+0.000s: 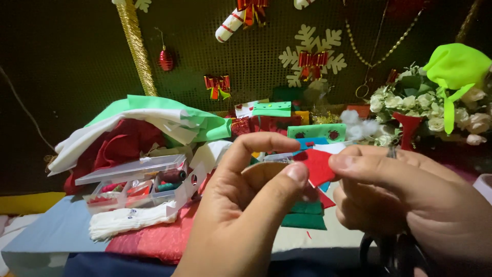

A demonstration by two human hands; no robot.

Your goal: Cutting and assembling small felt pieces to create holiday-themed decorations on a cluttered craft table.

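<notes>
A clear plastic compartment box (pixel 138 184) with its lid open sits at nine o'clock, spools of thread inside it. Just below it lies a bundle of white cord (pixel 128 220) on a red glittery cloth (pixel 159 241). Behind the box, at ten o'clock, is a heap of folded green, white and red fabric (pixel 148 125). At twelve o'clock a beige snowflake cutout with a red foil bow (pixel 312 56) hangs on the dark mesh wall, and a red bauble (pixel 166 59) at eleven. At two o'clock stands a bunch of white artificial flowers (pixel 425 105). Stacked green felt pieces (pixel 305 215) lie near the centre.
</notes>
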